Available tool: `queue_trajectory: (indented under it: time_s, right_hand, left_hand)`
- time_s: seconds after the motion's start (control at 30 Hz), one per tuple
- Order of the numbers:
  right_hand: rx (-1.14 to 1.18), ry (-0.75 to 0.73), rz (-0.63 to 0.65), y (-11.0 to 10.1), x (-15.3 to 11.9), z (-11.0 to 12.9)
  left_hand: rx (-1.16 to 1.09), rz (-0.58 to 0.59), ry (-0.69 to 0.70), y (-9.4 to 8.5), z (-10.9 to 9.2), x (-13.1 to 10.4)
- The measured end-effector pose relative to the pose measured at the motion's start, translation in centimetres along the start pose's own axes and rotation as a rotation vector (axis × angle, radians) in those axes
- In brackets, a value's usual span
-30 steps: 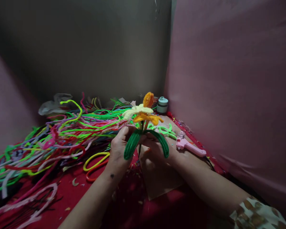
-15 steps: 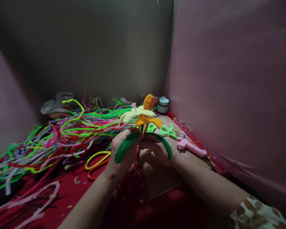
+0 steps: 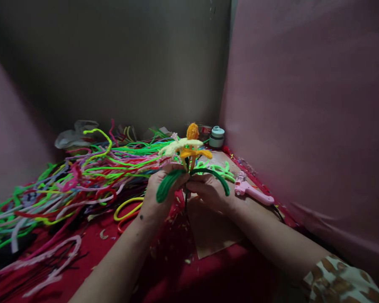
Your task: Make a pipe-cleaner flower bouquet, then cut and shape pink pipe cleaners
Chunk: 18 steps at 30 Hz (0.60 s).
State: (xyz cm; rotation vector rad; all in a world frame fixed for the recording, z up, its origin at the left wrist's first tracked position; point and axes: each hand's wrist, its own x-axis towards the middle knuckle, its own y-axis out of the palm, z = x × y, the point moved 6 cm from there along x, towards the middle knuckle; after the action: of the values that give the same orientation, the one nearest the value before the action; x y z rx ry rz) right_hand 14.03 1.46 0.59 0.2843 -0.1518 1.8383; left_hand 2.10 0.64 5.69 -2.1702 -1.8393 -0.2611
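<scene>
Both hands meet at the stem of a pipe-cleaner flower, which stands nearly upright with orange and pale yellow petals. My left hand is closed around the stem from the left, beneath the petals. From the right, my right hand pinches the same stem just under the leaf joint. One dark green leaf droops over my left hand; another green leaf arches over the right one. The dark lower end of the stem sticks out below my fingers. Fingertips partly hide the joint.
A tangled heap of coloured pipe cleaners covers the left side. Yellow-and-red-handled scissors lie by my left wrist. Right of my right hand are a pink glue gun, a brown board and, farther back, a mint-coloured bottle.
The flower has tilted, so its pale petals now show more edge-on and the leaves sit slightly higher. Both hands keep hold of the stem, with the left wrist turned a little.
</scene>
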Motion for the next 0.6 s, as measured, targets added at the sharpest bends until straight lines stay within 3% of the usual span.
queue_trajectory:
  time_s: [0.13, 0.3, 0.43, 0.6]
  right_hand:
    - [0.080, -0.046, -0.039, 0.0, 0.3, 0.7]
    - [0.104, -0.075, -0.168, -1.2, 0.4, 0.5]
    - [0.084, -0.063, -0.138, -1.3, 0.4, -0.1]
    - [0.020, -0.124, -0.131, -0.8, 1.2, 0.8]
  left_hand:
    - [-0.042, -0.012, 0.034, 0.2, 0.9, 0.2]
    - [0.102, 0.028, -0.032, 1.2, 2.8, 0.4]
    - [-0.026, 0.089, -0.161, 2.1, 3.2, 0.1]
    - [-0.057, 0.028, -0.201, 1.6, 2.6, 0.0]
